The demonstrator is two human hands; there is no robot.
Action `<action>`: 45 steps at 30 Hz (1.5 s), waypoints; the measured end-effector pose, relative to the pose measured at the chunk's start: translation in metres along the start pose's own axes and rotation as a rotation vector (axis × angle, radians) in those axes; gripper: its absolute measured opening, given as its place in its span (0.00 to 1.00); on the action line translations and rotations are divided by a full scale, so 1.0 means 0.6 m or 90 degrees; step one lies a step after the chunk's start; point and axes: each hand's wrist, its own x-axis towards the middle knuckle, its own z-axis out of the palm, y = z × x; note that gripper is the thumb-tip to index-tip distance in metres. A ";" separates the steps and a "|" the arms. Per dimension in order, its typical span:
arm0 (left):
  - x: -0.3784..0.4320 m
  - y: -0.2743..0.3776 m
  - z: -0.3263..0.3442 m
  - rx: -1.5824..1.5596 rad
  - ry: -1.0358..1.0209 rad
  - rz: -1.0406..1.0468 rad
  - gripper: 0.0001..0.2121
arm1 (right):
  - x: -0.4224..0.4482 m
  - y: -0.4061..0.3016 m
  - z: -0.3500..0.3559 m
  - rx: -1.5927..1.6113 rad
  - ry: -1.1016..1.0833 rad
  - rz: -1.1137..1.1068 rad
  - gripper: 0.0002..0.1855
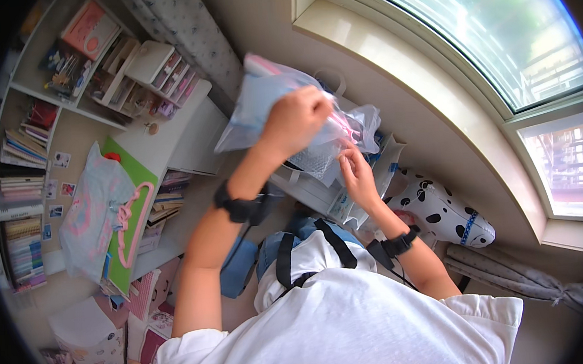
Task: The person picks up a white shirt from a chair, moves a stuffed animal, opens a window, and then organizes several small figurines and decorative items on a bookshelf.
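A translucent plastic bag [248, 111] with pink edging and pale blue contents spreads in front of me, close to the wall below the window. My left hand [295, 121] is curled over the bag, its fingers pinched near the pink edge; motion blurs them. Lower and to the right, my right hand [359, 177] has its thumb and forefinger together at the bag's near right corner. Beneath the bag lies a piece of clear bubble wrap [315, 162]. More crumpled clear plastic [366, 123] shows just beyond my right fingers.
White storage bins [341, 206] stand below the bag. At right lies a black-spotted white inflatable animal [440, 212] under the window sill [389, 63]. To the left, a desk [141, 134] holds a tie-dye garment [96, 211], a pink hanger [134, 223] and a green mat [147, 179] beside bookshelves [16, 87].
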 end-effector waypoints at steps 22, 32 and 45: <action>-0.131 -0.336 0.118 0.216 -0.438 -0.328 0.26 | 0.159 0.013 -0.251 -0.684 0.382 -0.057 0.28; -0.121 -0.288 0.092 0.085 -0.247 -0.274 0.18 | 0.325 0.029 -0.095 -0.745 0.197 -0.200 0.41; -0.293 -0.256 -0.028 -0.034 0.060 -0.420 0.15 | 0.349 0.020 -0.048 -0.817 0.162 -0.136 0.36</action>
